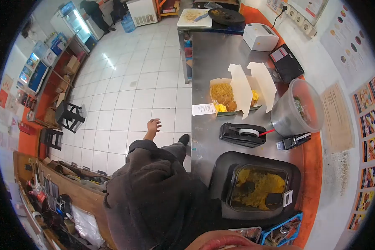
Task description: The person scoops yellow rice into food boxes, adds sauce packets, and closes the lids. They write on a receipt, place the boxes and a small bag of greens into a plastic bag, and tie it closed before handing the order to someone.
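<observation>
My left hand (153, 125) reaches out from a dark sleeve (150, 175) over the white tiled floor, fingers apart and holding nothing. It hangs left of the steel counter (214, 58), about level with a paper receipt (203, 109) at the counter's edge. Beside the receipt stands an open cardboard food box (225, 96) with yellow noodles, its white flaps raised. My right hand is out of view.
On the counter are a black tape dispenser (242, 134), a clear plastic tub (298, 109), a black warmer of yellow rice (258, 187), a white box (260, 36) and a black terminal (286, 62). Black stools (68, 116) stand on the floor at left.
</observation>
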The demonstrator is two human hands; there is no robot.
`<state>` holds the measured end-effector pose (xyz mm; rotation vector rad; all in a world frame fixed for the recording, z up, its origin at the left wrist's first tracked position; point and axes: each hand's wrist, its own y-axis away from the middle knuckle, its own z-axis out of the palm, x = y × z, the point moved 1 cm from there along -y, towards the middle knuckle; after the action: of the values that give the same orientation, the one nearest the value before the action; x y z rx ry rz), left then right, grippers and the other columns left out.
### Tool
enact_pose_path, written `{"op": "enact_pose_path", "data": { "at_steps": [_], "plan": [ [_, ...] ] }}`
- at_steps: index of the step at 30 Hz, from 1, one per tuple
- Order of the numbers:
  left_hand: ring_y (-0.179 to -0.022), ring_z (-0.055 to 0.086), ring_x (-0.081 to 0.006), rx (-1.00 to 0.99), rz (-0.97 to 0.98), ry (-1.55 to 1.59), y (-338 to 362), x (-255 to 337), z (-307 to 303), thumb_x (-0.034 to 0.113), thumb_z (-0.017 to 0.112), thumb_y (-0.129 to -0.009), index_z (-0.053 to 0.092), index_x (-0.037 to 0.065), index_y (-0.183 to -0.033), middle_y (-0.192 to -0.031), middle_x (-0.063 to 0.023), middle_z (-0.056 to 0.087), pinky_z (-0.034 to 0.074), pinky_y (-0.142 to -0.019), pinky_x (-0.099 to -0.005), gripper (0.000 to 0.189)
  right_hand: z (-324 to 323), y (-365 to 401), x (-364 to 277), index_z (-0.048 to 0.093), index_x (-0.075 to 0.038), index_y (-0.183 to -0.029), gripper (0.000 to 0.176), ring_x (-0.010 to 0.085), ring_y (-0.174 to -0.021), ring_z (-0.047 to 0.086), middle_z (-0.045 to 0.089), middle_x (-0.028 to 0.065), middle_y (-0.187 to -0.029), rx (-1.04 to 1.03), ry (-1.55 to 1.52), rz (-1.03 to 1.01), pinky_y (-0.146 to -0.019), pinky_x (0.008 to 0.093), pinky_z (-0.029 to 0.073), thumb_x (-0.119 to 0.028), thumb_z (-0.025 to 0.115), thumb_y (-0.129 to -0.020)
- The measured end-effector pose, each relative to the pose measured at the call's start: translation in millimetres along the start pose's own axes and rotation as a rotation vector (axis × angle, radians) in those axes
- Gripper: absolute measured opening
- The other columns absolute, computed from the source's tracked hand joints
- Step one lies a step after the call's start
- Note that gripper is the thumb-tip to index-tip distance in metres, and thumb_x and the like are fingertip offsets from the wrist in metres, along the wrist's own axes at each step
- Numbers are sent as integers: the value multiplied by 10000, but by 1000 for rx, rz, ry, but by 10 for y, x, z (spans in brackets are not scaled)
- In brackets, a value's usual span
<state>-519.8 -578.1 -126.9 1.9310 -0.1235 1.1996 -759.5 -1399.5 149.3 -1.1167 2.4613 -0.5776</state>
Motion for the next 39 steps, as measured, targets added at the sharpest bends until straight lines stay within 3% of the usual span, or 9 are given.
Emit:
{"op": "enact_pose_path", "data": {
  "at_steps": [10, 15, 18, 21, 24, 28, 33, 37, 39],
  "plan": [
    [-826, 596, -144, -333, 983, -48, 811, 1612, 1286, 137, 439, -964, 591, 16, -1041, -939, -78, 637, 468, -684, -268, 209, -1251, 702, -459, 601, 5, -816, 107, 244, -763, 618, 634, 168, -847, 670, 172, 176, -690, 360, 510, -3, 690, -757],
    [-966, 619, -214, -1204, 1163, 71, 2167, 2252, 1962, 2, 495, -857, 599, 0, -1042, -1010, -133, 654, 487, -856, -324, 212, -1570, 1419, -2123, 600, 7, -816, 107, 239, -764, 617, 634, 166, -847, 910, 22, 208, -691, 357, 510, 1, 689, -757],
    [-1015, 610, -233, -1968, 900, -187, 2799, 2383, 2013, 141, 561, -925, 620, 45, -1104, -1050, -100, 655, 463, -914, -341, 212, -1135, 1687, -3430, 599, 8, -816, 107, 236, -764, 617, 634, 164, -847, 683, -169, 293, -692, 355, 510, 4, 688, -758],
    [-1107, 567, -191, -2120, 1086, 2, 2681, 2402, 2001, 242, 586, -931, 613, 24, -1162, -1124, -121, 638, 461, -937, -349, 318, -443, 1446, -4690, 609, 36, -820, 116, 184, -791, 605, 637, 126, -861, 96, -758, 272, -743, 302, 496, 84, 688, -750],
    [-933, 671, -160, -2111, 528, -394, 2022, 2580, 1892, 133, 600, -919, 610, 7, -1154, -1022, -95, 683, 530, -829, -295, 266, -100, 1237, -5617, 660, 48, -811, 105, 118, -700, 610, 665, 95, -778, -62, -916, 207, -652, 227, 488, 45, 743, -746],
    [-889, 677, -176, -1965, 533, -465, 1252, 2979, 2124, 126, 575, -924, 629, 17, -1100, -983, -97, 673, 505, -784, -278, 214, 417, 1222, -5976, 625, 27, -818, 74, 94, -621, 595, 647, 60, -718, -60, -1080, 429, -541, 222, 459, -4, 689, -836],
    [-933, 556, -281, -1530, 1306, -559, 639, 3029, 2643, 155, 602, -872, 636, 24, -1035, -935, -128, 615, 429, -852, -376, 211, 820, 1452, -5989, 570, 10, -847, 214, 125, -590, 568, 618, 76, -734, -1, -1437, 837, -478, 268, 445, -182, 579, -941],
    [-1107, 498, -288, -1670, 1284, -908, 425, 2761, 2926, 208, 617, -867, 622, 77, -1111, -1121, -112, 582, 342, -981, -395, 276, 904, 1585, -5995, 551, 12, -956, 367, 224, -651, 605, 634, 140, -870, 217, -1646, 976, -609, 366, 510, -344, 467, -984],
    [-1181, 436, -287, -1350, 1801, -1134, 415, 2633, 2994, 220, 628, -845, 577, 130, -1211, -1272, -98, 504, 301, -1003, -441, 380, 953, 1551, -5945, 569, -17, -1040, 308, 226, -781, 645, 661, 119, -951, 213, -1683, 901, -685, 359, 514, -304, 465, -994]
  ]
}}
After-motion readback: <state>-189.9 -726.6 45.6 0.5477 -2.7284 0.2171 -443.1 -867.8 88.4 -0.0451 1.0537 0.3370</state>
